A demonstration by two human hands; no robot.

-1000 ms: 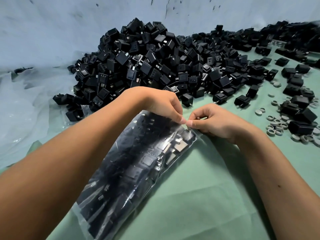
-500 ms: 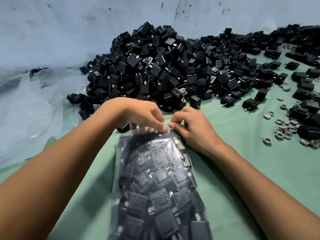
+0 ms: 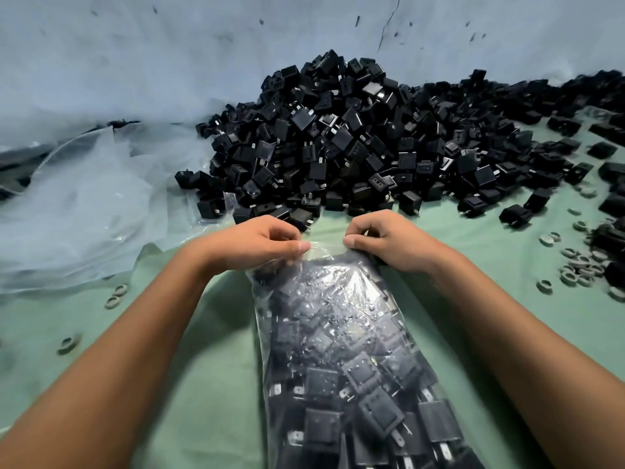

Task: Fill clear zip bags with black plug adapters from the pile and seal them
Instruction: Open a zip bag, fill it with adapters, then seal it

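Clear zip bag is lying lengthwise toward the person; left hand and right hand are pinching its far mouth.

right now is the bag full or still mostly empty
Full: black adapters pack the clear bag up to its mouth, which the left hand and right hand pinch.

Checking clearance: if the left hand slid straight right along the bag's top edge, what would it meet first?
Probably the right hand, which pinches the same zip bag edge just across a small gap from the left hand.
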